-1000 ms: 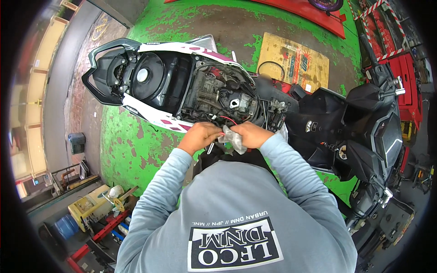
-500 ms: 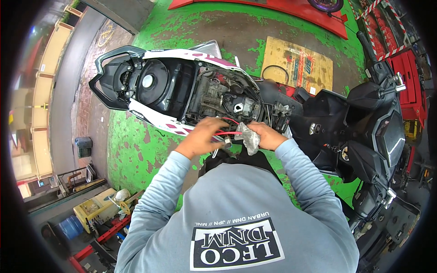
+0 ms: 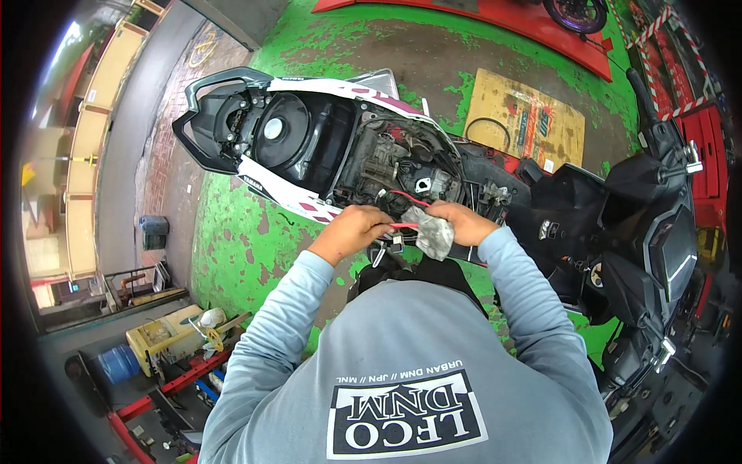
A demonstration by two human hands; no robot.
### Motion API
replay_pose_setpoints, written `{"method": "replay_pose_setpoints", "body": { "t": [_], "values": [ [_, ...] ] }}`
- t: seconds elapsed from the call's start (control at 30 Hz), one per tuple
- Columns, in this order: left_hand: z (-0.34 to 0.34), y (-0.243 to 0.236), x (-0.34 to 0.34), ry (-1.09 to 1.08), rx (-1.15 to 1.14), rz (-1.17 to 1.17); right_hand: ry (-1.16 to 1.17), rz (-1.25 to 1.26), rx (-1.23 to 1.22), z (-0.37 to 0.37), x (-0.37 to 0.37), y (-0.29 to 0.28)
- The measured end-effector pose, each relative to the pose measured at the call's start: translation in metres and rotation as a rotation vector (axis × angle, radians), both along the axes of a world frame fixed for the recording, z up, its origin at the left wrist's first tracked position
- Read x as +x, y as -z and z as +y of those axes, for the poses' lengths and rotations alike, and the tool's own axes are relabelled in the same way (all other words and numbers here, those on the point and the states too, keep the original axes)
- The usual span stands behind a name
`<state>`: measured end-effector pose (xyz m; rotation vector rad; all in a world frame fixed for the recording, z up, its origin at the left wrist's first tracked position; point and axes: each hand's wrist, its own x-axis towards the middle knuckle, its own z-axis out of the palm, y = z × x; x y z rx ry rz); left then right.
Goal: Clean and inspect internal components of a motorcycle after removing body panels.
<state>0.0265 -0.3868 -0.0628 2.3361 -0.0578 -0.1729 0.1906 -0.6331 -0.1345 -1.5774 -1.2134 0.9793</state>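
My left hand (image 3: 354,233) is closed, its fingertips pinching the end of a thin red piece (image 3: 404,226). That piece runs right into a crumpled grey-white rag (image 3: 435,236). A second red length curves above it, beside the engine; whether both belong to one tool or tube I cannot tell. My right hand (image 3: 469,225) grips the rag from its right side, covering what lies inside. Both hands are over the near side of a white and maroon scooter (image 3: 297,203), in front of its exposed engine (image 3: 386,166).
The scooter's front end (image 3: 649,232) extends right, its open storage bin (image 3: 325,143) left. Beyond it lie flattened cardboard (image 3: 533,116) with a black belt (image 3: 488,122) and a red lift platform (image 3: 495,27). Red racks (image 3: 139,406) and a yellow container (image 3: 164,334) stand lower left.
The whole view has shifted, moving the scene slightly right. My left fingers have closed in on the red piece nearer the rag. My right hand still grips the rag.
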Motion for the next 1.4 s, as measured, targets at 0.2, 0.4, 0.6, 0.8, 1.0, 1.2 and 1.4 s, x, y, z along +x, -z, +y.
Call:
{"method": "replay_pose_setpoints", "body": {
  "t": [0.2,0.4,0.6,0.8,1.0,1.2,1.4],
  "values": [
    [-0.031,0.008,-0.006,0.018,-0.005,-0.055,-0.009,-0.124,-0.119,0.015,-0.017,-0.006],
    [-0.014,0.005,-0.012,-0.068,-0.062,0.001,-0.118,-0.029,-0.127,0.014,-0.010,-0.009],
    [-0.018,0.011,-0.014,-0.100,-0.127,-0.007,-0.011,-0.264,0.146,0.022,-0.028,0.006],
    [-0.001,-0.001,-0.032,-0.098,-0.047,0.039,0.234,-0.023,0.020,-0.003,-0.010,0.029],
    [-0.005,-0.005,-0.058,-0.285,-0.311,0.203,0.850,1.072,0.417,-0.087,0.032,0.016],
    [-0.006,0.000,-0.064,-0.375,-0.523,0.210,0.858,1.011,0.353,-0.088,0.029,0.004],
    [-0.010,0.005,-0.051,-0.467,-0.596,0.236,0.729,0.746,0.047,-0.022,-0.031,0.024]
  ]
}}
